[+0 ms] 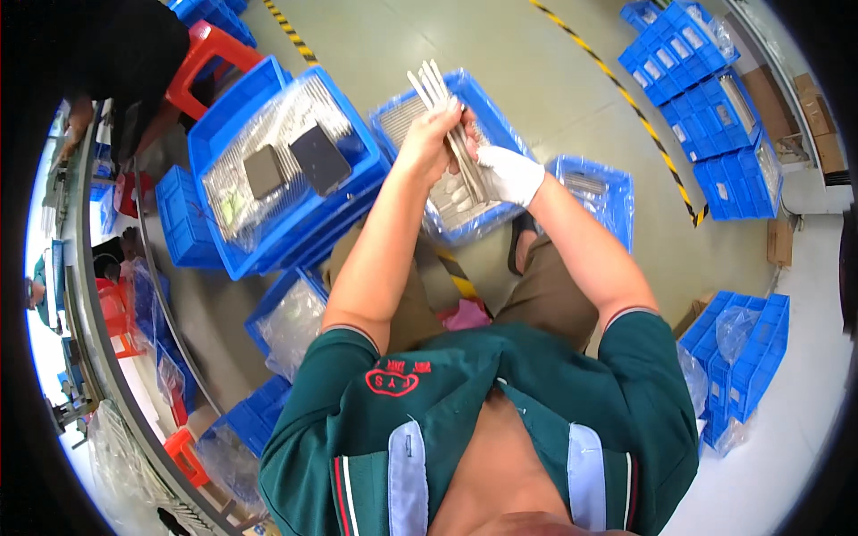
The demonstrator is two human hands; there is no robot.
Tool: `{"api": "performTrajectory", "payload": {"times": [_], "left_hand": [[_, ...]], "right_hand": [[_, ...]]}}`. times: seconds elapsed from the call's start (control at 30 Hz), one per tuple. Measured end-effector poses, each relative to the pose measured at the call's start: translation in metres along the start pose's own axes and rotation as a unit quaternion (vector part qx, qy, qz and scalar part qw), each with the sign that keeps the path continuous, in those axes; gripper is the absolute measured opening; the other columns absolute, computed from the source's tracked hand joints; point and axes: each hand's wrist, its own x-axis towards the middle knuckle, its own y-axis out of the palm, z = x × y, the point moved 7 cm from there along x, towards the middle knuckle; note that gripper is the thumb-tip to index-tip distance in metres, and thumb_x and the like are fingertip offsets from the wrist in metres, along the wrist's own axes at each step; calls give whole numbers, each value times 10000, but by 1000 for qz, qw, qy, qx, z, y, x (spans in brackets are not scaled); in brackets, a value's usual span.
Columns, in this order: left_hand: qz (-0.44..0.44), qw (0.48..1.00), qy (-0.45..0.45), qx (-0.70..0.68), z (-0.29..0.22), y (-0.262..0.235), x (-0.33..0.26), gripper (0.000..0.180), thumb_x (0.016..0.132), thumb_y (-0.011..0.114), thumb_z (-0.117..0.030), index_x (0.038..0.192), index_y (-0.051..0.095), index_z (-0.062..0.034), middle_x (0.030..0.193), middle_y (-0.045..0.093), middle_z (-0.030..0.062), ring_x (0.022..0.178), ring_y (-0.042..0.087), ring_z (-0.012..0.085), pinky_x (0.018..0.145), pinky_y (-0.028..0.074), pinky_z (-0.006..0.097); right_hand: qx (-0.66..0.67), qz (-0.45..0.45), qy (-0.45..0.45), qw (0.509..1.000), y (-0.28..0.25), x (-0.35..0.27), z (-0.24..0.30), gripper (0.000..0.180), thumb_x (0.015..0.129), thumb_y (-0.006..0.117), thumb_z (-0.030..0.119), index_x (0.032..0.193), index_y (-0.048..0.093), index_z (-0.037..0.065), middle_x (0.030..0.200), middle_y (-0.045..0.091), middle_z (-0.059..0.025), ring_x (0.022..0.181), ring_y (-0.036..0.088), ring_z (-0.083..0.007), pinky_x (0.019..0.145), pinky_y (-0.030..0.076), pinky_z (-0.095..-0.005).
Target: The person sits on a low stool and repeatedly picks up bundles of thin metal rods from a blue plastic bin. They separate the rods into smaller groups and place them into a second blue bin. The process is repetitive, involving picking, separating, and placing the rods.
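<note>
A bundle of slim silver metal rods (433, 85) stands tilted between my two hands, with its upper ends fanned slightly apart. My bare left hand (429, 143) is closed round the bundle's middle. My right hand (511, 176), in a white glove, grips the same rods a little lower, its fingertips partly hidden behind them. Below both hands sits a blue plastic crate (505, 121) lined with clear film. Similar silver rods (399, 118) lie in rows inside it, and the bundle's lower end hangs over them.
At left, stacked blue crates (362, 170) hold more rods, with a grey-brown block (263, 171) and a black block (320, 159) on top. A smaller blue crate (626, 205) adjoins on the right. A red stool (179, 94) and a person in dark clothing (116, 45) are at upper left.
</note>
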Motion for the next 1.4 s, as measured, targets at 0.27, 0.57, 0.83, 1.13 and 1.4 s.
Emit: {"api": "performTrajectory", "payload": {"times": [0.27,0.57,0.83,1.13,1.4], "left_hand": [[68,995,23,63,-1,26,-1,254,900,594,-282,889,632,-31,925,635,58,856,616,190,803,496,347],[-178,942,143,248,-57,-27,-34,328,895,587,-377,909,659,-57,876,644,13,870,574,114,782,427,284],[-172,949,123,235,-59,-31,-52,302,929,545,-317,902,651,-36,1014,636,62,886,597,134,758,449,273],[-187,948,86,242,-53,-33,-55,290,934,531,-273,897,639,-7,1072,618,128,883,593,154,773,450,275],[-199,948,76,237,-50,-32,-54,317,913,568,-320,939,667,-20,824,645,16,783,537,84,744,420,241]], "right_hand": [[-19,188,93,978,23,-27,-4,279,884,577,313,731,442,122,547,387,32,419,401,-102,397,329,-246],[-829,-129,36,542,-119,8,38,391,763,631,418,978,577,96,917,648,-169,914,606,-340,788,470,-420],[-876,-2,16,483,-146,48,-14,302,749,663,342,926,577,113,856,646,-147,840,615,-356,734,479,-449],[-849,102,-33,517,-135,101,-45,469,703,701,464,896,573,56,924,635,-162,908,604,-354,763,482,-423],[-831,129,-269,470,-119,100,-38,355,729,677,370,915,587,81,823,581,-107,828,575,-301,723,457,-403]]}}
